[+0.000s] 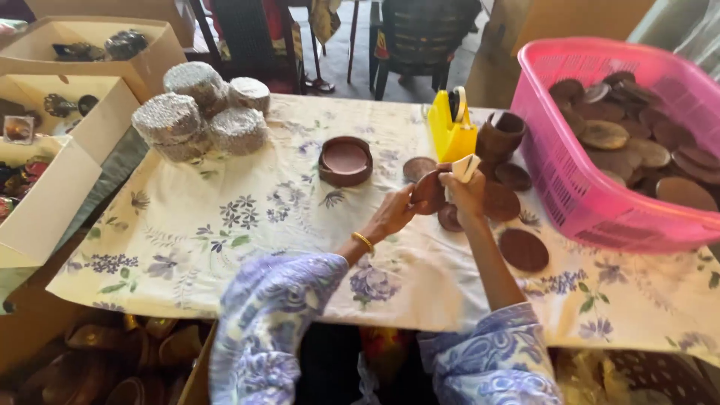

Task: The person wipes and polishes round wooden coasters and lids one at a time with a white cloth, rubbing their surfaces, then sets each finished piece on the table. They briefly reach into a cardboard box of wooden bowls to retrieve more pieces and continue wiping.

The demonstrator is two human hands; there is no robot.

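Note:
My left hand (391, 214) holds a round brown wooden disc (429, 189) on edge above the table. My right hand (466, 196) grips a small pale piece (466, 166), folded between its fingers, right against that disc. Several more brown discs (523, 249) lie flat on the flowered tablecloth (247, 225) around and under my hands. A round brown holder (346, 160) with a disc in it stands just left of them. Behind my right hand are a yellow tape dispenser (451, 129) and a brown wooden cup-like holder (500, 136).
A pink plastic basket (577, 187) full of brown discs fills the right side. Several rolls wrapped in silvery foam (201, 112) are stacked at the back left. Open cardboard boxes (52, 172) line the left edge. Dark chairs (420, 37) stand beyond the table.

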